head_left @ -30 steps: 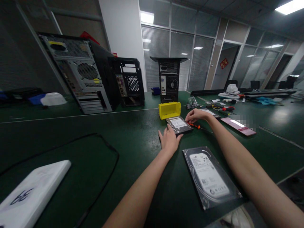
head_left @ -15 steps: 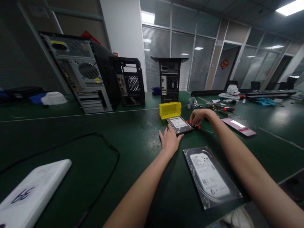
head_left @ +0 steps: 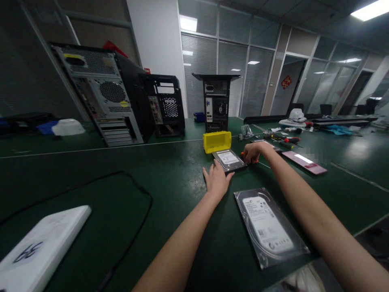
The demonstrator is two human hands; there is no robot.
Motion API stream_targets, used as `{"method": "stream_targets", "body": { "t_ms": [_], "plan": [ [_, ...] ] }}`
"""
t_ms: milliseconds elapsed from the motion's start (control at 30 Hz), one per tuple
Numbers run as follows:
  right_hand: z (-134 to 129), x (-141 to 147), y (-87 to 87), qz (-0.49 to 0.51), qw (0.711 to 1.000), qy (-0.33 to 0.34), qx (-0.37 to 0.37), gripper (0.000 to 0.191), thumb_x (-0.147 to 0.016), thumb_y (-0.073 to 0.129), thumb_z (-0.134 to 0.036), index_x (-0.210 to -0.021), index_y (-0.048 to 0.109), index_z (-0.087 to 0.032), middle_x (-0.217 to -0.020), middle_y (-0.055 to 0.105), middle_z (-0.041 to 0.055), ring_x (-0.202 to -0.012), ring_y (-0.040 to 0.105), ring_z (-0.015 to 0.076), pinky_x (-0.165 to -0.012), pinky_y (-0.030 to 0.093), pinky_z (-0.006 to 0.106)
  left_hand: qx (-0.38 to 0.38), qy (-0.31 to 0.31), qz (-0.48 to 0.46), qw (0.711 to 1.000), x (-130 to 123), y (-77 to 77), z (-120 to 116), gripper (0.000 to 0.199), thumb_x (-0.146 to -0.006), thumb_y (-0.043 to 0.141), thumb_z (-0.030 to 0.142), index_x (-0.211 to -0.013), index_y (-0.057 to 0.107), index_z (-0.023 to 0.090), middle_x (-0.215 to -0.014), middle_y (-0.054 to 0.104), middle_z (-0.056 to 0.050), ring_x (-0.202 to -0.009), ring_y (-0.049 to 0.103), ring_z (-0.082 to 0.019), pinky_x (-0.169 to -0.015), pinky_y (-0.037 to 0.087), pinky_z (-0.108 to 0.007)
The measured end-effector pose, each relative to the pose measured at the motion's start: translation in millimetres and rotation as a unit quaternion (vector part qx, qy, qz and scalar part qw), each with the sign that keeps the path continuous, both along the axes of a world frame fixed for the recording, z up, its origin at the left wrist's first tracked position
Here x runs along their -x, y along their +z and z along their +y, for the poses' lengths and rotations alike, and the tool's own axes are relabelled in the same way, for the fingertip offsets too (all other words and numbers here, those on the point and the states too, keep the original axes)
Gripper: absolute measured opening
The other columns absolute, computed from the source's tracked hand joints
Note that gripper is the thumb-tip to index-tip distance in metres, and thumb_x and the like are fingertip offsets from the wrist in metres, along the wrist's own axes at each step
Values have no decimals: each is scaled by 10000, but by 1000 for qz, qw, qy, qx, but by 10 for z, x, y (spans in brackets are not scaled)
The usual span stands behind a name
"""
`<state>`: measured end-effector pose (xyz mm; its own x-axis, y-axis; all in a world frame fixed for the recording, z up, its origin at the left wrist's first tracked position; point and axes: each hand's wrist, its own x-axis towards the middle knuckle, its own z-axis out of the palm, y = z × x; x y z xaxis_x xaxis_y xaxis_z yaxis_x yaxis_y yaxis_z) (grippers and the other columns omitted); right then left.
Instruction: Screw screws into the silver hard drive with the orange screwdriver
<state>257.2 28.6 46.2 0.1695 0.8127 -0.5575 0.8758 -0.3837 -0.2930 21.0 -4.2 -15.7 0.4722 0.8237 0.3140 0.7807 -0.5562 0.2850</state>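
Note:
My left hand point(head_left: 216, 178) is spread out, its fingertips against the near left edge of a hard drive point(head_left: 229, 159) lying label up in front of an upright yellow plastic box point(head_left: 216, 142). Just right of that drive, my right hand point(head_left: 251, 152) has its fingers closed around a screwdriver point(head_left: 256, 162). Bits of its orange-red handle show on either side of the fingers, and its thin shaft points right, low over the table. Nearer to me, between my forearms, lies a larger-looking hard drive point(head_left: 269, 225) in a clear bag, white label up.
Several computer cases point(head_left: 112, 89) stand at the back. Another flat drive point(head_left: 269, 145) lies behind my right wrist, partly hidden. A pink phone point(head_left: 304, 162) and scattered tools point(head_left: 288, 140) are to the right. A black cable point(head_left: 146, 192) and a white block point(head_left: 45, 243) are at left.
My right hand has shifted slightly right, away from the drive's edge, with the screwdriver. More of the flat drive behind my wrist shows. My left hand stays in place.

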Motion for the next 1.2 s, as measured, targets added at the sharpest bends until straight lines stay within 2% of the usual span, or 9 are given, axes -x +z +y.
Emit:
{"method": "stream_targets", "body": {
  "t_ms": [200, 400, 633, 867, 1000, 1200],
  "plan": [
    [-20, -15, 2, 21, 1000, 14, -1, 160, -715, 714, -191, -849, 687, -107, -755, 683, 29, -601, 622, 111, -664, 535, 263, -1, 0, -4, 1000, -4, -3, 5, 750, -897, 547, 462, -1452, 289, 28, -1455, 430, -239, -1349, 419, -304, -1158, 202, -542],
    [-38, 5, 1, 69, 997, 29, 14, 242, -691, 694, -126, -931, 670, -129, -701, 667, -1, -616, 628, 107, -627, 511, 218, 2, -2, -1, 1000, -9, -3, 8, 755, -897, 548, 457, -1454, 280, 23, -1445, 437, -250, -1353, 413, -307, -1156, 197, -547],
    [4, -15, -50, 54, 998, 16, 7, 159, -702, 706, -182, -833, 659, -108, -676, 656, 11, -610, 621, 110, -641, 522, 227, 1, -1, -7, 1000, -6, -12, 7, 757, -895, 552, 460, -1453, 287, 23, -1431, 460, -242, -1355, 412, -303, -1157, 199, -538],
    [-29, -39, -17, 79, 997, 6, 10, 215, -699, 715, -179, -893, 657, -105, -731, 672, 8, -611, 623, 102, -637, 533, 228, -2, -1, 0, 1000, -1, -8, -4, 767, -898, 545, 462, -1454, 279, 5, -1439, 449, -243, -1351, 415, -305, -1155, 212, -534],
    [-6, -6, -40, 63, 998, 4, 8, 183, -707, 714, -192, -852, 660, -95, -686, 669, 11, -576, 617, 100, -657, 539, 243, -1, -1, -3, 1000, -2, -5, 2, 768, -897, 543, 464, -1450, 283, -1, -1405, 488, -248, -1352, 413, -305, -1150, 220, -534],
    [1, -18, -58, 58, 998, -8, 10, 164, -711, 722, -196, -827, 674, -91, -679, 674, 15, -604, 637, 111, -721, 545, 264, 8, -2, -10, 1000, -4, -12, 14, 757, -894, 549, 459, -1458, 281, 32, -1449, 437, -243, -1355, 411, -307, -1150, 207, -548]
  ]
}}
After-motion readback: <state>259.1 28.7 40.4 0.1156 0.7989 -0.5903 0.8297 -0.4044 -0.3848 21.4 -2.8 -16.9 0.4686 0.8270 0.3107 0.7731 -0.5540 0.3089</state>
